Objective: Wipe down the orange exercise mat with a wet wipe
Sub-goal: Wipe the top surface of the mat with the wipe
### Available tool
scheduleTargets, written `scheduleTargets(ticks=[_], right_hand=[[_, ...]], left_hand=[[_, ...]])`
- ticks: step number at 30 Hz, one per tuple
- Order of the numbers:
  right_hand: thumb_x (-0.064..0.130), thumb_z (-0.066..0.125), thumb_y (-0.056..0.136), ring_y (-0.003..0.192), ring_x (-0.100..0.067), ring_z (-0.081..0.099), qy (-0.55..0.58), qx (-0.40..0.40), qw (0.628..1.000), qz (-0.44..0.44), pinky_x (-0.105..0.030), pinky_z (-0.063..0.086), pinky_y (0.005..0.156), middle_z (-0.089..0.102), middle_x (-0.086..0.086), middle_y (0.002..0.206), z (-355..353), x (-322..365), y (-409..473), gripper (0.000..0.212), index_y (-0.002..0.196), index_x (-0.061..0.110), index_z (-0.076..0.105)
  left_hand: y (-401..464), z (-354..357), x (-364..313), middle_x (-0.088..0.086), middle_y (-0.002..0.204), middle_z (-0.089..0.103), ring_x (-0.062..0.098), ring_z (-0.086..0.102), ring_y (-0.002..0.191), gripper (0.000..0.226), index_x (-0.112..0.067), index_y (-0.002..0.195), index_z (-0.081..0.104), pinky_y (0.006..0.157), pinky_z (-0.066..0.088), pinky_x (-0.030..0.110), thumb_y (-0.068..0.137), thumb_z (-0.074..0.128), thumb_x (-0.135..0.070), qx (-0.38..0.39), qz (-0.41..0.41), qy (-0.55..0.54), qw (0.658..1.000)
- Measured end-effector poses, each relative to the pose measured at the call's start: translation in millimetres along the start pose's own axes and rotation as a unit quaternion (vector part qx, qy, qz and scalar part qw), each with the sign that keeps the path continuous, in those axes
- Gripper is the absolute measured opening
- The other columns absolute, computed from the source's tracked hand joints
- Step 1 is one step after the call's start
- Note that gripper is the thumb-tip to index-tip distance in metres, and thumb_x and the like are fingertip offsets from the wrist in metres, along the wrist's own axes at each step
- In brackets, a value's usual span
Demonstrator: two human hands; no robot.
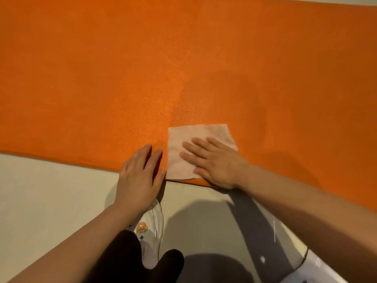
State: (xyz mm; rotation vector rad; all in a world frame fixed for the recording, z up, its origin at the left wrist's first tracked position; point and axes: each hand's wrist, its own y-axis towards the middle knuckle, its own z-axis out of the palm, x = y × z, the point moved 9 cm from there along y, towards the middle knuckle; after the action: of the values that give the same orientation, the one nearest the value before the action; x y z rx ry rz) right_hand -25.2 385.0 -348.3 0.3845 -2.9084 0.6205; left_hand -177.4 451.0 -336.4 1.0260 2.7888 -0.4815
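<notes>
We are pressing the wet wipe (189, 152) flat on the near edge of the orange mat (183, 58).

Our left hand (139, 176) is resting on the mat edge just beside the wipe, fingers (148, 154) straight and holding nothing. Our right hand (214, 162) is lying flat on the wipe, fingers straight, pinning it rather than gripping. We are judging the wiping under way; next we are likely needing a firm sweep across the broad mat beyond.

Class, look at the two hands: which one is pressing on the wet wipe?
The right hand, flat on the wet wipe; the left hand rests on bare orange mat beside it.
</notes>
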Motion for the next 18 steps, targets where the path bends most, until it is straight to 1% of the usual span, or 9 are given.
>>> scheduleTargets(ticks=[2, 3, 6, 9, 12, 15, 16, 17, 18], right_hand=[[0.049, 0.008, 0.105, 0.147, -0.026, 0.023, 0.002, -0.013, 0.999, 0.052, -0.039, 0.008, 0.117, 0.017, -0.001, 0.159, 12.7, -39.5, -38.0, 0.055, 0.153, 0.027, 0.021], [0.049, 0.011, 0.105, 0.146, -0.028, 0.025, 0.0, -0.006, 0.997, 0.079, -0.041, 0.011, 0.117, 0.021, -0.003, 0.16, 22.9, -59.4, -62.4, 0.055, 0.154, 0.026, 0.023], [0.048, 0.015, 0.106, 0.15, -0.027, 0.015, -0.008, -0.014, 0.994, 0.112, -0.046, 0.011, 0.118, 0.019, -0.006, 0.162, 44.5, -83.0, -125.5, 0.056, 0.157, 0.024, 0.016], [0.048, 0.016, 0.106, 0.15, -0.027, 0.012, -0.019, -0.013, 0.994, 0.108, -0.051, 0.011, 0.118, 0.022, -0.007, 0.162, 54.2, -71.8, -138.7, 0.057, 0.157, 0.024, 0.018], [0.052, 0.016, 0.105, 0.148, -0.029, 0.021, -0.02, -0.01, 0.999, 0.05, -0.059, 0.014, 0.114, 0.027, -0.004, 0.16, 43.7, -53.2, -108.0, 0.056, 0.155, 0.027, 0.026], [0.052, 0.012, 0.104, 0.145, -0.03, 0.028, -0.038, -0.001, 0.999, -0.023, -0.056, 0.014, 0.113, 0.031, -0.004, 0.158, 31.4, -21.0, -47.2, 0.058, 0.151, 0.028, 0.036], [0.052, 0.008, 0.103, 0.146, -0.03, 0.027, -0.036, -0.01, 0.998, -0.041, -0.055, 0.012, 0.114, 0.03, -0.003, 0.158, 23.6, -5.1, -23.8, 0.06, 0.151, 0.028, 0.036], [0.052, 0.005, 0.102, 0.149, -0.028, 0.02, -0.032, -0.018, 0.998, -0.055, -0.055, 0.005, 0.117, 0.022, -0.002, 0.161, 14.7, 12.5, -1.1, 0.062, 0.153, 0.03, 0.03], [0.052, 0.005, 0.102, 0.151, -0.026, 0.005, -0.03, -0.02, 0.998, -0.056, -0.054, -0.005, 0.118, 0.007, 0.0, 0.164, 8.1, 27.6, 18.3, 0.059, 0.156, 0.031, 0.018]], left_hand=[[1.3, -1.7, -1.0, 0.017, 0.149, 0.044, 0.037, 0.042, 0.136, 0.058, -0.013, 0.14, 0.052, 0.105, 0.039, 0.058, 0.097, 0.035, -0.047, -0.012, 0.0, -0.006, 1.0], [-0.3, -3.4, -1.7, 0.016, 0.15, 0.043, 0.035, 0.04, 0.137, 0.057, -0.013, 0.141, 0.051, 0.107, 0.037, 0.057, 0.097, 0.035, -0.047, -0.019, 0.007, -0.005, 1.0], [-19.4, -9.5, 1.8, 0.013, 0.151, 0.043, 0.029, 0.033, 0.14, 0.055, -0.015, 0.141, 0.051, 0.111, 0.027, 0.052, 0.097, 0.036, -0.046, -0.043, 0.025, 0.011, 0.999], [-30.5, -8.5, 13.6, 0.012, 0.151, 0.043, 0.027, 0.029, 0.142, 0.06, -0.016, 0.142, 0.05, 0.113, 0.027, 0.056, 0.094, 0.035, -0.05, -0.043, -0.02, -0.016, 0.999], [-25.4, -1.4, 9.4, 0.009, 0.156, 0.036, 0.024, 0.021, 0.147, 0.06, -0.021, 0.145, 0.045, 0.117, 0.018, 0.054, 0.094, 0.035, -0.051, -0.03, -0.009, -0.016, 0.999], [-22.4, 0.9, 7.5, 0.008, 0.157, 0.034, 0.023, 0.02, 0.148, 0.059, -0.023, 0.146, 0.044, 0.118, 0.015, 0.053, 0.093, 0.036, -0.049, -0.029, 0.002, -0.016, 0.999], [-22.5, 0.9, 8.3, 0.008, 0.157, 0.034, 0.023, 0.02, 0.148, 0.06, -0.023, 0.146, 0.044, 0.118, 0.015, 0.054, 0.093, 0.036, -0.048, -0.03, 0.001, -0.014, 0.999], [-22.4, 0.9, 9.2, 0.008, 0.157, 0.034, 0.023, 0.021, 0.148, 0.06, -0.023, 0.146, 0.044, 0.118, 0.015, 0.056, 0.092, 0.036, -0.047, -0.031, -0.002, -0.012, 0.999], [-21.9, 0.6, 8.5, 0.007, 0.157, 0.035, 0.023, 0.021, 0.148, 0.06, -0.023, 0.146, 0.044, 0.117, 0.015, 0.057, 0.092, 0.037, -0.046, -0.032, -0.004, -0.008, 0.999]])
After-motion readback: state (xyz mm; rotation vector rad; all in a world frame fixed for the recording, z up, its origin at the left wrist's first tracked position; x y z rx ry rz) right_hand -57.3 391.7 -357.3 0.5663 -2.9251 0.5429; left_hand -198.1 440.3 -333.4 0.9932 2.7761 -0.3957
